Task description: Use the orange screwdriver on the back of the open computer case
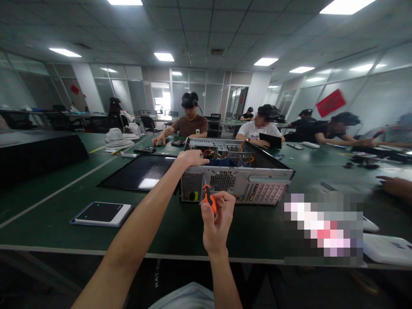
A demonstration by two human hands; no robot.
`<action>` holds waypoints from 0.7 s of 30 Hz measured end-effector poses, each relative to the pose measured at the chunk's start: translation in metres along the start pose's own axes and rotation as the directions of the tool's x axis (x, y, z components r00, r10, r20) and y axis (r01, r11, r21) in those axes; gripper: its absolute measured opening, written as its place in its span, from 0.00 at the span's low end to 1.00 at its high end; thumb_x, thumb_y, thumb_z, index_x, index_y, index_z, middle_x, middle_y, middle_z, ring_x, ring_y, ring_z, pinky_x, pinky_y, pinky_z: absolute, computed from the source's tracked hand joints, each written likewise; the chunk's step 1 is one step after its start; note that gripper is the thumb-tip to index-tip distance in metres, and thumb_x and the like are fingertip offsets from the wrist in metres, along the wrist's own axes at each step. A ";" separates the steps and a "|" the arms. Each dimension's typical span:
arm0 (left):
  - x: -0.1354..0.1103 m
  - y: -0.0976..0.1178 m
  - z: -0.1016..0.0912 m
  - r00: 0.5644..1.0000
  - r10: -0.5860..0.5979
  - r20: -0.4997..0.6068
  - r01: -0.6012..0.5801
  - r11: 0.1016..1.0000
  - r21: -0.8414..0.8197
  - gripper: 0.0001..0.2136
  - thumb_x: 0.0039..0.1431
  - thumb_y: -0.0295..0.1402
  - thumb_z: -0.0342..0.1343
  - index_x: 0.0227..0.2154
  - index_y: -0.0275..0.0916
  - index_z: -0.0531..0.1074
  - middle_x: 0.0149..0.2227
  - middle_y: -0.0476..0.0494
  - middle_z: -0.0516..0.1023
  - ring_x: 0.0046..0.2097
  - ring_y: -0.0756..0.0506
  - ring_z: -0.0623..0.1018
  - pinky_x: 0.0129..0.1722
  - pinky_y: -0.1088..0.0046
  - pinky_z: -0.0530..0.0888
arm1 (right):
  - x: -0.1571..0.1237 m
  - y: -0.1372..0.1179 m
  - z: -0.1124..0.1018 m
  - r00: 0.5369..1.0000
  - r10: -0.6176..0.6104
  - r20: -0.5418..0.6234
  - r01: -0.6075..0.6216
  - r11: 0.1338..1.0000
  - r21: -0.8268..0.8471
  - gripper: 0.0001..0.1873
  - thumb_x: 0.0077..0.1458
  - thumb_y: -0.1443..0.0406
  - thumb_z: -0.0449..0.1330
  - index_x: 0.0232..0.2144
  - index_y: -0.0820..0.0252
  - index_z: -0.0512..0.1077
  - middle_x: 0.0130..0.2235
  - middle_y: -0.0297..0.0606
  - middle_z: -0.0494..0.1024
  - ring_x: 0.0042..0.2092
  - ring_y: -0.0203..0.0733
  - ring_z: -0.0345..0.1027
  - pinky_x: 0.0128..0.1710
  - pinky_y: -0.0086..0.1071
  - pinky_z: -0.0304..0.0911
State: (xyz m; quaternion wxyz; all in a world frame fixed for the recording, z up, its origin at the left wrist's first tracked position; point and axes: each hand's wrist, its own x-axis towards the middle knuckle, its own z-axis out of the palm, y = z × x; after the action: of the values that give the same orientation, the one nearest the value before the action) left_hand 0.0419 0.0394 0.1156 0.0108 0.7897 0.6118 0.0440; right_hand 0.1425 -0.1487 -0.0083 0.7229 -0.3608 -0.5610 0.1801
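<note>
A metal computer case [236, 176] lies on its side on the green table, its top off and its back panel facing me. Inside, coloured cables [246, 161] show. My left hand [192, 158] grips the case's upper left corner, with some fingers hidden behind the rim. Below it, my right hand [220, 214] is closed around an orange and black screwdriver [210, 199]. The screwdriver's shaft points up at the back panel, near the edge between the left mesh and the fan grille. Whether its tip touches a screw is too small to tell.
A black side panel [138, 171] lies left of the case. A white-edged device [103, 213] is nearer me on the left. White fans [119, 141] stand farther back. A white object [389, 248] is at right, beside a blurred-out patch. People sit across the table [161, 240].
</note>
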 end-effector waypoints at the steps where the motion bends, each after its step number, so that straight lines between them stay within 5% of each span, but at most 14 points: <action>1: 0.000 0.000 0.000 1.000 0.000 -0.004 0.000 1.000 -0.004 0.31 0.64 0.58 0.49 0.62 0.45 0.68 0.64 0.38 0.72 0.63 0.35 0.74 0.62 0.59 0.69 | -0.003 0.004 0.002 1.000 -0.014 0.006 0.014 1.000 0.003 0.18 0.62 0.49 0.60 0.43 0.55 0.63 0.34 0.32 0.71 0.32 0.38 0.70 0.33 0.32 0.67; 7: -0.002 -0.007 0.002 0.973 0.036 -0.226 -0.069 0.988 -0.138 0.21 0.66 0.48 0.53 0.54 0.44 0.77 0.56 0.41 0.80 0.57 0.38 0.78 0.57 0.63 0.73 | -0.011 0.018 0.008 0.989 -0.125 -0.077 0.125 0.992 -0.010 0.19 0.61 0.50 0.63 0.44 0.55 0.67 0.35 0.33 0.71 0.33 0.39 0.71 0.34 0.34 0.69; 10: -0.007 -0.013 0.002 0.909 0.003 -0.416 -0.143 0.941 -0.306 0.14 0.66 0.40 0.53 0.46 0.41 0.80 0.47 0.42 0.84 0.49 0.41 0.82 0.52 0.66 0.75 | -0.011 0.019 0.007 0.981 -0.174 -0.085 0.173 0.985 -0.010 0.18 0.61 0.52 0.65 0.45 0.56 0.70 0.37 0.35 0.73 0.36 0.40 0.73 0.37 0.35 0.70; 12: -0.015 -0.016 0.006 0.778 -0.064 -0.626 -0.242 0.888 -0.392 0.11 0.64 0.33 0.52 0.42 0.39 0.79 0.42 0.42 0.84 0.43 0.43 0.82 0.48 0.66 0.76 | -0.008 0.017 0.005 0.978 -0.201 -0.057 0.200 0.980 -0.014 0.18 0.60 0.53 0.67 0.45 0.56 0.72 0.38 0.35 0.74 0.37 0.39 0.73 0.38 0.35 0.70; 16: -0.042 -0.019 0.028 0.330 -0.034 -0.943 -0.459 0.867 -0.192 0.08 0.54 0.25 0.52 0.34 0.40 0.74 0.37 0.43 0.81 0.42 0.42 0.79 0.50 0.62 0.74 | -0.001 0.006 0.001 0.975 -0.221 0.033 0.221 0.975 -0.006 0.18 0.59 0.54 0.68 0.46 0.56 0.74 0.37 0.34 0.74 0.36 0.38 0.70 0.37 0.33 0.68; 17: -0.049 -0.018 0.037 0.253 0.002 -0.968 -0.472 0.873 -0.122 0.08 0.52 0.24 0.52 0.34 0.41 0.73 0.36 0.43 0.80 0.43 0.41 0.78 0.50 0.60 0.73 | 0.000 0.003 0.000 0.975 -0.219 0.049 0.219 0.976 -0.005 0.18 0.60 0.53 0.68 0.47 0.55 0.75 0.37 0.34 0.74 0.36 0.38 0.70 0.37 0.33 0.68; 19: -0.060 -0.017 0.057 0.147 0.089 -0.985 -0.495 0.869 0.005 0.07 0.52 0.25 0.52 0.33 0.42 0.71 0.34 0.42 0.78 0.41 0.40 0.77 0.49 0.58 0.73 | 0.001 -0.001 -0.001 0.976 -0.211 0.059 0.212 0.977 -0.019 0.18 0.61 0.52 0.66 0.48 0.54 0.76 0.38 0.35 0.73 0.37 0.39 0.69 0.37 0.34 0.68; 21: -0.068 -0.015 0.076 0.086 0.186 -0.979 -0.547 0.830 0.109 0.08 0.53 0.25 0.51 0.34 0.42 0.70 0.35 0.42 0.78 0.41 0.40 0.77 0.49 0.57 0.73 | 0.001 -0.003 0.000 0.976 -0.215 0.032 0.217 0.975 -0.052 0.17 0.61 0.52 0.66 0.48 0.53 0.78 0.39 0.36 0.72 0.39 0.39 0.69 0.39 0.34 0.69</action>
State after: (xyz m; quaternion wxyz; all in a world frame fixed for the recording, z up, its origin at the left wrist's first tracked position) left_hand 0.0167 -0.0193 0.0353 -0.2729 0.6966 0.2424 0.6177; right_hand 0.1428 -0.1501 -0.0051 0.7204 -0.3151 -0.6113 0.0896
